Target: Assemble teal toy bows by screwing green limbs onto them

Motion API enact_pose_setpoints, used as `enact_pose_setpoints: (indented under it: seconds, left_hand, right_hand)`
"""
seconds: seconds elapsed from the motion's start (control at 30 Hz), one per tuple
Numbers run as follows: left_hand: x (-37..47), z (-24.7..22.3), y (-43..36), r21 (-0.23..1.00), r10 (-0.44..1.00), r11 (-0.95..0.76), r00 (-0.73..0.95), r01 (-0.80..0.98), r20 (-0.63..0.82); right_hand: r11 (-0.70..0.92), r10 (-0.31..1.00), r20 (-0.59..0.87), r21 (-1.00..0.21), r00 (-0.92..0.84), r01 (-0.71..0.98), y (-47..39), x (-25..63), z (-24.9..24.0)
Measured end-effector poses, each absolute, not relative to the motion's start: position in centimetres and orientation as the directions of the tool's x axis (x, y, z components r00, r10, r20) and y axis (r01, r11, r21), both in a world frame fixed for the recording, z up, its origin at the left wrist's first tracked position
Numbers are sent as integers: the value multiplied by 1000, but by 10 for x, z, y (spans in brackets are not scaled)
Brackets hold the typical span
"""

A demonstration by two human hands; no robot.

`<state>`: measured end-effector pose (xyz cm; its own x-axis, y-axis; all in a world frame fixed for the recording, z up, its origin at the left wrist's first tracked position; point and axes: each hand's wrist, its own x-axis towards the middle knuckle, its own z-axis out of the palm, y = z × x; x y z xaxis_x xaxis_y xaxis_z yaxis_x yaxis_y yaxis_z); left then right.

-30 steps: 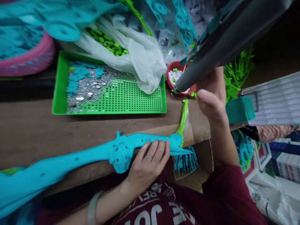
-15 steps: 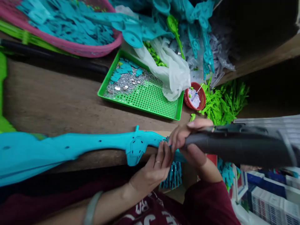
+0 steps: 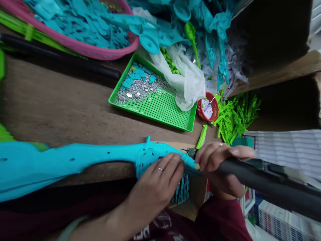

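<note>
Wrapped around a dark, thick-bodied tool [image 3: 260, 181], the right hand [image 3: 222, 164] holds its tip close to the slim right end of a long blue part [image 3: 120, 153]; whether they touch, I cannot tell. The left hand [image 3: 157, 179] lies over the part near that end, fingers together; its thumb is hidden, so any pinch underneath is uncertain. The blue part stretches along the near edge of the surface [image 3: 72, 110], the green tray [image 3: 163, 105] beyond it. It looks like stiff moulded plastic, probably light for its length and smooth enough to skid or swivel under a push. A broad palm on the thicker body seems surest; thin edges might crack.
</note>
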<state>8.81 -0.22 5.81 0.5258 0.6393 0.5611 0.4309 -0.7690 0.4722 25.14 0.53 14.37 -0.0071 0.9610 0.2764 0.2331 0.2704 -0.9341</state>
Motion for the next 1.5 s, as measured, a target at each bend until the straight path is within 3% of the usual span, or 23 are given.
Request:
enact_pose_setpoints:
  seconds: [0.1, 0.2, 0.3, 0.4, 0.5, 0.63, 0.83, 0.97, 1.2, 1.37, 1.5]
  left_hand:
    - [76, 80, 32, 532, 716, -698, 466, 480, 519]
    - [69, 94, 71, 525, 692, -711, 596, 468, 407]
    - [63, 95, 113, 408, 626, -767, 720, 496, 300]
    - [59, 88, 154, 227, 637, -771, 708, 595, 306]
    - [60, 78, 183, 146, 522, -852, 789, 503, 324]
    - [59, 70, 191, 60, 394, -916, 863, 396, 316]
    - [42, 73, 90, 13, 311, -939, 834, 343, 457]
    - [60, 56, 14, 166, 363, -931, 785, 324, 502]
    - [93, 34, -6, 221, 501, -861, 690, 458, 522]
    - [95, 39, -9, 134, 486, -859, 703, 495, 518]
    - [97, 47, -10, 68, 458, -869, 747, 489, 482]
  right_hand:
    - [489, 868, 497, -857, 8, 161, 18, 246, 158]
    - [539, 842, 539, -838, -27, 88, 41, 233, 162]
    - [621, 784, 621, -783, -20, 20, 75, 221, 153]
    - [689, 715, 689, -723, 115, 45, 114, 214, 139]
    - [651, 721, 636, -757, 274, 45, 146, 214, 126]
    - [529, 788, 509, -848, 347, 43, 171, 216, 105]
    - [383, 879, 372, -924, 298, 25, 189, 210, 69]
    - [359, 891, 363, -931, 274, 66, 195, 208, 59]
    - [307, 898, 355, -929, 261, 206, 196, 210, 52]
    - [297, 889, 346, -934, 299, 199, 199, 202, 58]
    - [354, 861, 375, -927, 343, 126, 177, 200, 94]
